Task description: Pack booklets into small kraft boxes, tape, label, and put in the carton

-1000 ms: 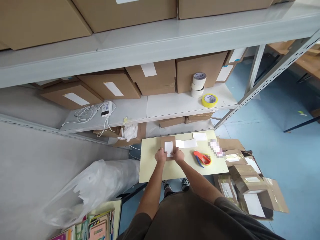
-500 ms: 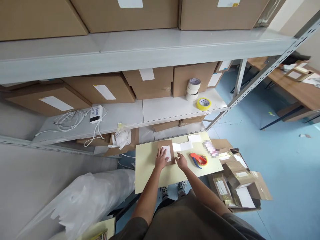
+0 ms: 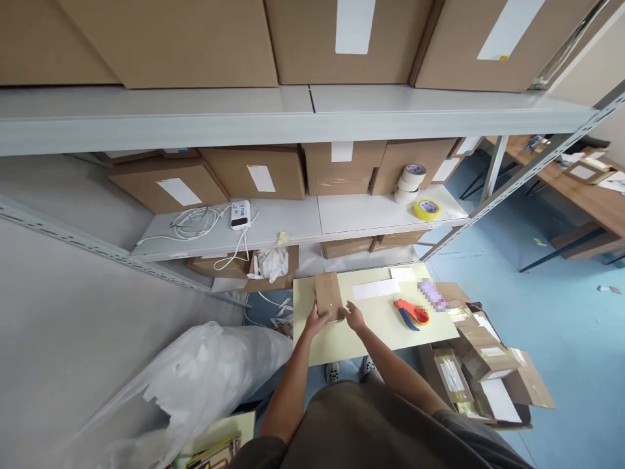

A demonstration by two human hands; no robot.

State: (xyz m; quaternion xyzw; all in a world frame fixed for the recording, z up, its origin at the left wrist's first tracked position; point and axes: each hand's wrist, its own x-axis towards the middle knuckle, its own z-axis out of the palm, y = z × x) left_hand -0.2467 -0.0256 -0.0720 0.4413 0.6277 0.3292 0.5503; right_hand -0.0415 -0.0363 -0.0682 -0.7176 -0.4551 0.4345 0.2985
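A small brown cardboard box [image 3: 329,293] is between my hands at the left part of the cream table [image 3: 351,342]. Its upward face is plain brown, with no white label showing. My left hand [image 3: 316,321] grips the box's near left edge, thumb on top. At the near right corner, my right hand [image 3: 353,317] has its fingers curled against the box; the fingertips are partly hidden. To the right lies a red and blue tape dispenser [image 3: 410,314] with yellow tape. White paper strips [image 3: 375,288] lie behind my right hand.
Metal shelving [image 3: 273,127] with large cartons rises behind the table. Tape rolls [image 3: 427,209] and a white power strip [image 3: 240,215] sit on its middle shelf. An open carton of small boxes [image 3: 481,365] stands right; a plastic bag [image 3: 219,365] bulges at left.
The box has been turned, so its white label no longer shows on top. My left hand moved from flat on the label to the box's edge, and my right hand now touches the box.
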